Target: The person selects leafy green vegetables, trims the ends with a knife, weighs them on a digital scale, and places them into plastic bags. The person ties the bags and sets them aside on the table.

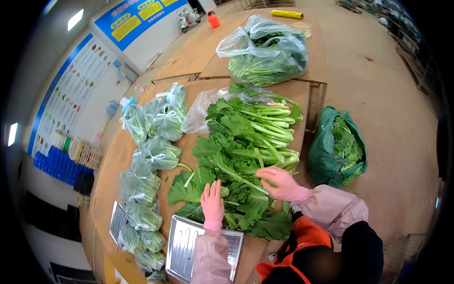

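A row of tied clear bags of greens [142, 189] lies beside a flat metal scale [182, 246], with a green sack of leaves [326, 151] on the floor.

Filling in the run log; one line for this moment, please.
left hand: on loose greens | right hand: grasping stems | scale: bare

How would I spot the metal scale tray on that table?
Start at the long brown table and find the loose heap of leafy greens. At its near edge, below the left hand, lies the scale tray: the only shiny ribbed metal thing among green leaves and clear bags.
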`<state>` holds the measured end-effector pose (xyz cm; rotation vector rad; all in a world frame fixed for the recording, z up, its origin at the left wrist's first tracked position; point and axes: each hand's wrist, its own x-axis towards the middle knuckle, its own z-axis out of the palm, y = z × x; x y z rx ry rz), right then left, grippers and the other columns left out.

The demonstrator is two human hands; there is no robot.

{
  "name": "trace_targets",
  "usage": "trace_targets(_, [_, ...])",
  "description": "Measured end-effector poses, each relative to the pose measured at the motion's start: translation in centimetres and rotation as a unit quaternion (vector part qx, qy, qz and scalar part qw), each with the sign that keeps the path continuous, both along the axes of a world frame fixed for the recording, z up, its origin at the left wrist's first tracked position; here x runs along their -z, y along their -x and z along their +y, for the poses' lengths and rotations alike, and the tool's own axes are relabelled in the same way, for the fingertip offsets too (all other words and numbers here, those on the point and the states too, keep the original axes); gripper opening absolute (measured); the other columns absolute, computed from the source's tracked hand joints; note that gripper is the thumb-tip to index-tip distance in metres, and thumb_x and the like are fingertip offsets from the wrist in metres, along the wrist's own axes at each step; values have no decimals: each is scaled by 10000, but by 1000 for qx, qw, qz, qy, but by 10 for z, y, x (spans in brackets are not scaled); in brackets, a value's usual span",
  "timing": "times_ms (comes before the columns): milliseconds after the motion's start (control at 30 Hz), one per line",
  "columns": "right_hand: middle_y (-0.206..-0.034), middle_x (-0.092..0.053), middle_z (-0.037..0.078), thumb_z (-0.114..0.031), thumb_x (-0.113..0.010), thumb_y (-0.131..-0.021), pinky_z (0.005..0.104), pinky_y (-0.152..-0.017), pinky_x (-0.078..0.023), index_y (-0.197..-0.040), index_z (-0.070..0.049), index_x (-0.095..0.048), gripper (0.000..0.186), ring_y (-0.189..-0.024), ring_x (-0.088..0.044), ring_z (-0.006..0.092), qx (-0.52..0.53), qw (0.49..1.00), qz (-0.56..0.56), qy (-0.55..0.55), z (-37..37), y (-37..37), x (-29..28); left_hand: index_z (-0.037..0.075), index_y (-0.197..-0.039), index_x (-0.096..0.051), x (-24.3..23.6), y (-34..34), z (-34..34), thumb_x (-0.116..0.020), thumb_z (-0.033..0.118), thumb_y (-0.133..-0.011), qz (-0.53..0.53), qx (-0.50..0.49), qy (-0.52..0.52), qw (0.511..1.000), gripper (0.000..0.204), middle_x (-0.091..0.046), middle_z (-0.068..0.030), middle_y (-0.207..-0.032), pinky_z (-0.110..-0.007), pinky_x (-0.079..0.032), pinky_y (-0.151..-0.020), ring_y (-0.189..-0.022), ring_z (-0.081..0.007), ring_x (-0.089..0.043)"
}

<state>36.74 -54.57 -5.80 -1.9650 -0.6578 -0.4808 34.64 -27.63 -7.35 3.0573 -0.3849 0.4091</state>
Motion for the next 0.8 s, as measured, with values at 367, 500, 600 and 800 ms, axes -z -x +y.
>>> trace_targets(367, [-958, -639, 141, 66, -571, -756, 350, -788, -484, -950, -11, -627, 216, -901, -611, 298, 16, 996, 81, -19, -112, -76, 9, 232, -1101, -571, -49, -27, 53, -778, 209, -585, -38, -81, 8, 996, 557, -568, 35, -1150, -442, -234, -1030, -1192, -227, -428])
trace_targets(500, [-942, -642, 142, 82, -553, -774, 328, -767, -482, -948, -5, -620, 206, -874, -616, 286, -5, 994, 97, -46, -107, -89, 11, 102, -1111, -540, -140, 6, 78, -724, 66, -681, -171, -74, 201, 962, 469, -576, -50, -1133, -430, -272, -1033, -1216, -266, -451])
trace_targets(600, [-943, -635, 131, 91, -547, -775, 312, -765, -481, -955, -4, -618, 216, -871, -611, 264, -51, 991, 100, -66, -81, -90, 7, 40, -1132, -492, -191, 42, 77, -618, -46, -757, -237, -81, 453, 856, 405, -510, -114, -1197, -399, -314, -1046, -1219, -295, -446])
trace_targets(800, [-995, -633, 136, 70, -574, -741, 328, -773, -484, -1008, -9, -613, 281, -903, -603, 270, -175, 979, 45, -99, -18, -80, -28, 29, -1128, -494, -235, 94, 64, -642, -39, -733, -355, -35, 423, 833, 427, -529, -103, -1137, -430, -342, -1025, -1200, -324, -460])
